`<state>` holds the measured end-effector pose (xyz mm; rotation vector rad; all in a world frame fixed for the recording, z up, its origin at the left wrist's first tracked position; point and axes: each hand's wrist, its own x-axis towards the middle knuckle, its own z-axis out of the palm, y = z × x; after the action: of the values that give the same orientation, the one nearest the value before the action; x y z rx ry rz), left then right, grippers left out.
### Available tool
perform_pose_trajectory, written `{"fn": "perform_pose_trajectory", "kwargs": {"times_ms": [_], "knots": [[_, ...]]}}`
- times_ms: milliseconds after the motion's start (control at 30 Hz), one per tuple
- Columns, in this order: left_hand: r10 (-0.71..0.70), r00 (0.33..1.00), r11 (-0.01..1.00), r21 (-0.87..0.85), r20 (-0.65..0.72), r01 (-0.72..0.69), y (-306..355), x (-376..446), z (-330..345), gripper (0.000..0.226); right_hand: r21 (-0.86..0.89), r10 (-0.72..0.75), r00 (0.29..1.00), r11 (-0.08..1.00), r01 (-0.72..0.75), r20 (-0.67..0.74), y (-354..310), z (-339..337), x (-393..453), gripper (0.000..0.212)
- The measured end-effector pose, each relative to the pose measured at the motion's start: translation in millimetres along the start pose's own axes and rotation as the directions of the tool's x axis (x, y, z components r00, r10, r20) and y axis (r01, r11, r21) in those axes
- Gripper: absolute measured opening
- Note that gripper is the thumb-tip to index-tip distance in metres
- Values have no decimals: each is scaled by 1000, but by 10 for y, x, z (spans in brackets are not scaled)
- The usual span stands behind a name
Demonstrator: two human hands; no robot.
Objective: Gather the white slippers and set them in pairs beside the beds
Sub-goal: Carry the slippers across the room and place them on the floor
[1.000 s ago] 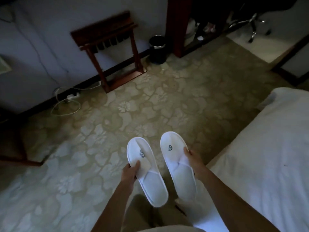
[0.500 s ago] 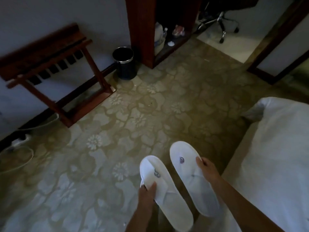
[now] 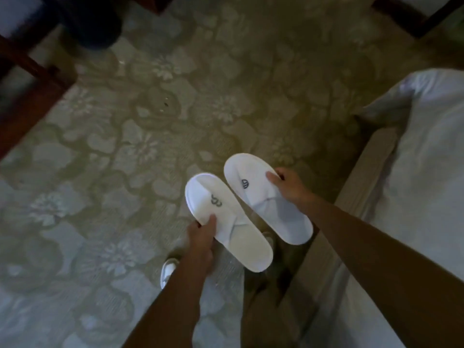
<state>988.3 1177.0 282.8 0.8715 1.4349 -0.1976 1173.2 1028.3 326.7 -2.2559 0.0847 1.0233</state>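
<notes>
I hold two white slippers with small dark logos above the flowered carpet, toes pointing away from me. My left hand [image 3: 200, 237] grips the left slipper [image 3: 223, 217] at its side, thumb on top. My right hand [image 3: 286, 183] grips the right slipper [image 3: 261, 199] at its outer edge. The two slippers lie side by side, almost touching, both tilted a little to the left. A bed [image 3: 421, 172] with white bedding runs along the right, its pale base close to the right slipper.
A dark wooden luggage rack [image 3: 30, 96] stands at the upper left, with a dark bin [image 3: 93, 23] behind it. A dark door frame [image 3: 416, 18] sits at the upper right. My white shoe [image 3: 168, 271] shows below the left hand. Patterned carpet [image 3: 125, 159] fills the middle.
The view has tipped down and moved forward toward the carpet beside the bed. Both hands keep their slippers, which now sit lower and nearer the bed base.
</notes>
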Motion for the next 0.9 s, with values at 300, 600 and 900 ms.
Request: {"fn": "perform_pose_trajectory", "kwargs": {"times_ms": [300, 600, 900], "knots": [[-31, 1000, 1000, 4, 0, 31, -573, 1471, 1777, 43, -10, -7, 999, 1000, 6, -52, 1121, -283, 2033, 38], [-18, 1000, 1000, -11, -18, 17, -1545, 2767, 2709, 46, -119, -52, 988, 992, 34, -145, 2337, -198, 3462, 11], [-39, 993, 995, 90, -116, 49, -1978, 2810, 2863, 51, -17, -21, 996, 1000, 19, -92, 2711, 54, 3650, 24]]}}
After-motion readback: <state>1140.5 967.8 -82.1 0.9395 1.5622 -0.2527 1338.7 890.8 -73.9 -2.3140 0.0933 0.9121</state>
